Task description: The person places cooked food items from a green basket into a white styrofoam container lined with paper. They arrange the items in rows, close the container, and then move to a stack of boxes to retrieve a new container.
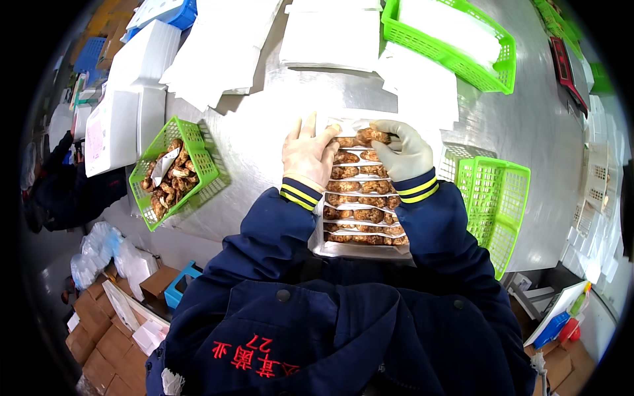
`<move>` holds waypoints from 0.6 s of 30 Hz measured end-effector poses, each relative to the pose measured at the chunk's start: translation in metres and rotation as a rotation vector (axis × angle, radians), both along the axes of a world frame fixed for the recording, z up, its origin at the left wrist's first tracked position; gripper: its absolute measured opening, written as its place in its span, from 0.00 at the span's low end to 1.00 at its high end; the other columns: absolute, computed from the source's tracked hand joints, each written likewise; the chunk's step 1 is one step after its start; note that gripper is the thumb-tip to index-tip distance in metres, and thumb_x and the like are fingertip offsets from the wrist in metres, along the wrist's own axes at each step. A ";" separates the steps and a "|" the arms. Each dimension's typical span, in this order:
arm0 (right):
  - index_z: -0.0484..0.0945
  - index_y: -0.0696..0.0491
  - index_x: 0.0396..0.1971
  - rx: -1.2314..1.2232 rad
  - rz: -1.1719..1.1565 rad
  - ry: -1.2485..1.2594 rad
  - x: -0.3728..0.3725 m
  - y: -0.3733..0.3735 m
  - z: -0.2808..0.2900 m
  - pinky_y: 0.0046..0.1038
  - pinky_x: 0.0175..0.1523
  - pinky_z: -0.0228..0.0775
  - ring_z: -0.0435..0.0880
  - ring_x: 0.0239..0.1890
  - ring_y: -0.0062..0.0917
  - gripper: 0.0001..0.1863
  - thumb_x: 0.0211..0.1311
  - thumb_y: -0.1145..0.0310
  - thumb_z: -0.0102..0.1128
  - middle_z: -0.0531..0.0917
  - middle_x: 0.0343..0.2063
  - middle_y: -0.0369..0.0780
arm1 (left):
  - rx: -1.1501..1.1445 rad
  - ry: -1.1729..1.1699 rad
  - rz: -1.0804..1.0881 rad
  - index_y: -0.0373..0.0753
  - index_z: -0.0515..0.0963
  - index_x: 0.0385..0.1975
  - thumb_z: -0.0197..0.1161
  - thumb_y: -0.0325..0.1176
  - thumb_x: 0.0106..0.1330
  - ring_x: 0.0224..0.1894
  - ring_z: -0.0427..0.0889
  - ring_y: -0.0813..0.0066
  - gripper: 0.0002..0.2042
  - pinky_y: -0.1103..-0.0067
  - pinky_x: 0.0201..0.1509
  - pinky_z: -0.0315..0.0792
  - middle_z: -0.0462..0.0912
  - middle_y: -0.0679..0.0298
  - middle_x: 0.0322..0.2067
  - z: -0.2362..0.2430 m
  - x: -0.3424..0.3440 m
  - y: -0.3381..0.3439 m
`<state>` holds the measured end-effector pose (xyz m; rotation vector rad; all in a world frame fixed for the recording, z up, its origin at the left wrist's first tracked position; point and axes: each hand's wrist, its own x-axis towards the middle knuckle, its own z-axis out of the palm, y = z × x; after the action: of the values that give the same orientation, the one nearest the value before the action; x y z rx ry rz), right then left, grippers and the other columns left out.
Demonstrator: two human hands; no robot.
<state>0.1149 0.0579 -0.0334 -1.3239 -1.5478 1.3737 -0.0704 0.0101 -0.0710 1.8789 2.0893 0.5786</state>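
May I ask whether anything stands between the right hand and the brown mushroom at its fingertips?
Apart from its pale glove, nothing visible does: the right hand holds that brown mushroom at the far end of the tray. The left hand is left of both, not between.

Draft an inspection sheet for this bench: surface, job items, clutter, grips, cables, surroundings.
Surface: shiny silver metal table, reflecting light.
Job items: white rectangular tray holding brown wrinkled pieces in rows; green slatted plastic basket at left holds more.
Clutter: stacked flat white sheets at far side; green perforated plastic basket at right; red-edged flat device at far right.
Grips: pale-gloved right grip pinches one brown elongated piece over the tray's far end; pale-gloved left grip at its far left, pinch unclear.
Cables: nothing seen.
Surroundings: brown cardboard boxes lower left; person in dark clothing at left.
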 end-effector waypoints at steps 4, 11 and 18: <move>0.82 0.53 0.42 0.458 0.082 -0.230 0.005 0.013 -0.002 0.26 0.42 0.76 0.84 0.37 0.31 0.16 0.55 0.82 0.57 0.84 0.38 0.42 | -0.032 -0.124 0.024 0.52 0.83 0.42 0.67 0.31 0.56 0.61 0.69 0.46 0.13 0.67 0.64 0.66 0.71 0.49 0.59 -0.001 -0.001 0.002; 0.76 0.47 0.40 0.834 0.396 -0.760 -0.013 0.014 -0.004 0.31 0.34 0.75 0.79 0.35 0.32 0.23 0.37 0.78 0.62 0.79 0.37 0.32 | -0.056 -0.154 0.019 0.50 0.83 0.42 0.67 0.29 0.56 0.62 0.68 0.51 0.13 0.70 0.65 0.66 0.69 0.49 0.60 -0.001 -0.003 0.004; 0.78 0.47 0.44 0.747 0.191 -0.632 -0.003 0.022 -0.003 0.36 0.37 0.77 0.82 0.34 0.38 0.18 0.51 0.77 0.58 0.82 0.41 0.35 | -0.065 -0.200 0.065 0.49 0.84 0.42 0.66 0.28 0.57 0.61 0.68 0.52 0.13 0.71 0.65 0.67 0.70 0.49 0.59 0.001 0.000 0.003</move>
<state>0.1117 0.0801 -0.0368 -1.1735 -2.3385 0.3458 -0.0702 0.0134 -0.0697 1.6496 2.0203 0.6760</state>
